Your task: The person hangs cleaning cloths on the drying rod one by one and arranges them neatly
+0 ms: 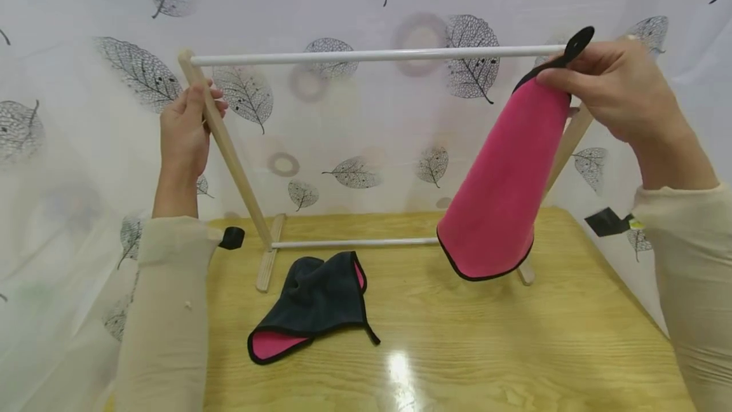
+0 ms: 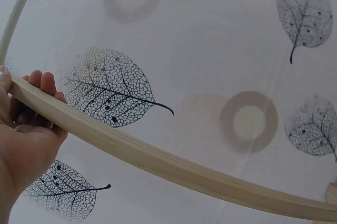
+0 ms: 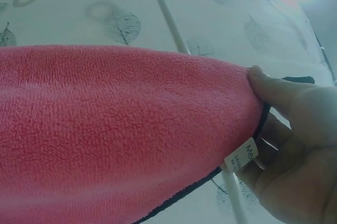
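A wooden rack with a white top bar (image 1: 354, 56) stands on the table. My left hand (image 1: 185, 132) grips its left wooden post (image 1: 231, 151) near the top; in the left wrist view the fingers wrap around the post (image 2: 158, 163). At the bar's right end my right hand (image 1: 629, 91) pinches the upper edge of a pink towel (image 1: 503, 177) with black trim. A black hanging loop (image 1: 580, 43) sticks up beyond the fingers. The towel hangs in front of the right post, partly hiding it. In the right wrist view a white label (image 3: 241, 154) shows on its edge.
A second towel (image 1: 323, 294), dark grey with pink underside, lies crumpled on the wooden table (image 1: 457, 348). A thin white lower bar (image 1: 354, 243) joins the rack's feet. Behind hangs a whitish leaf-patterned curtain (image 1: 366, 138).
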Motion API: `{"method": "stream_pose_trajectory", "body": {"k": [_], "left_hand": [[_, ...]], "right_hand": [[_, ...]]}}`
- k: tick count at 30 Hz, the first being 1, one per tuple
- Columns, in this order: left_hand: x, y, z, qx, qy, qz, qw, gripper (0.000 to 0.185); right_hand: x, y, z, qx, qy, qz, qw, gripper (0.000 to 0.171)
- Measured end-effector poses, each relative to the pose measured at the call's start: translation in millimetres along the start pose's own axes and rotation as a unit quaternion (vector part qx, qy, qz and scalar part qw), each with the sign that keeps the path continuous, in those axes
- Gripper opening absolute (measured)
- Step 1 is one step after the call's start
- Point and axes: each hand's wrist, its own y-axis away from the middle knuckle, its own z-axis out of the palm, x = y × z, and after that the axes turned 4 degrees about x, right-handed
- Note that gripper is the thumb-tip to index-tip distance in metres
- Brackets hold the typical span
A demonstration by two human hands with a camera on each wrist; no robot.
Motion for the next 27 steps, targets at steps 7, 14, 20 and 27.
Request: {"method": "stream_pose_trajectory", "body": {"k": [7,14,20,27], "left_hand": [[0.1,-0.2,-0.3,0.004,0.012,-0.004,0.9999,0.050],[-0.1,-0.2,0.8,0.000,0.014,-0.003,0.9999,0.050],[0.5,0.1,0.9,0.002,0.015,-0.004,0.9999,0.050],[0.7,-0.2,1.0,0.002,0.023,-0.005,0.9997,0.051]], "right_hand": [[-14.9,-30.4,-13.1,0.021,0.048,0.004,0.999,0.017],[-19.4,-52.5,-21.4,0.029,0.014,0.020,0.999,0.020],[-17.2,-66.3,-22.9,0.032,-0.018,0.019,0.999,0.022],[-12.9,-81.4,-22.9,0.046,0.021,0.050,0.997,0.037]]}}
